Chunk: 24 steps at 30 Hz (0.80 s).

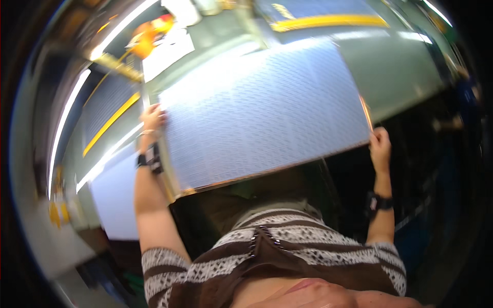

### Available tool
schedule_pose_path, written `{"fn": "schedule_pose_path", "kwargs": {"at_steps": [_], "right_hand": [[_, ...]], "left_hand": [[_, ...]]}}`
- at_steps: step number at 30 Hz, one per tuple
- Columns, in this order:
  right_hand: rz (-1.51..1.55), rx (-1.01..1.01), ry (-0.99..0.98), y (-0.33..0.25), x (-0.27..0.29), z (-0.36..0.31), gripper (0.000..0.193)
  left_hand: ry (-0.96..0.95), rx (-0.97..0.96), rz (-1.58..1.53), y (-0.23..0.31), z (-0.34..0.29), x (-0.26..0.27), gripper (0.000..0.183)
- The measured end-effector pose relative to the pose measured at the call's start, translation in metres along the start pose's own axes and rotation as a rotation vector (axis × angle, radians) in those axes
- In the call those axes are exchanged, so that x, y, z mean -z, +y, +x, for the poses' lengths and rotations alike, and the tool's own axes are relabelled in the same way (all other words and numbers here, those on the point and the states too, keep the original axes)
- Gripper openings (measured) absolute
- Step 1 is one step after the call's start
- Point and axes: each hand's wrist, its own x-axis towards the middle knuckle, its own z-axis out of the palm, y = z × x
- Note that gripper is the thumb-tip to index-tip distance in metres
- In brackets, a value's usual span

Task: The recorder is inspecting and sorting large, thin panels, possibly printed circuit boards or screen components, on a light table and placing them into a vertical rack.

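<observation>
A large flat finned coil panel [267, 108], silvery blue with copper-coloured edges, lies tilted in front of me. Its near edge juts past the green worktable. My left hand [152, 118] is closed on the panel's left edge, part-way up from the near corner. At the near right corner, my right hand [380, 139] grips the panel's edge with curled fingers. Both hands are somewhat blurred, and the panel's underside is hidden.
The green worktable [398, 77] extends behind and right of the panel. A white sheet [167, 55] and an orange-and-red object [146, 41] are at back left. Yellow-edged ribbed panels [328, 21] lie beyond. Another pale panel [119, 192] is on the left.
</observation>
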Motion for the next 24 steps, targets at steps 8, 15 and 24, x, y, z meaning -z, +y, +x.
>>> {"fn": "schedule_pose_path", "kwargs": {"at_steps": [8,15,24], "right_hand": [[0.063,-0.003,-0.089,-0.003,0.007,-0.009,0.012],[0.013,-0.055,-0.098,0.004,0.015,-0.013,0.011],[-0.194,-0.02,-0.173,-0.013,0.032,-0.01,0.01]], "left_hand": [[0.422,-0.304,0.663,-0.005,-0.007,-0.006,0.049],[0.235,-0.186,0.996,0.023,-0.033,-0.016,0.044],[0.305,-0.199,1.244,0.031,-0.038,-0.033,0.027]]}}
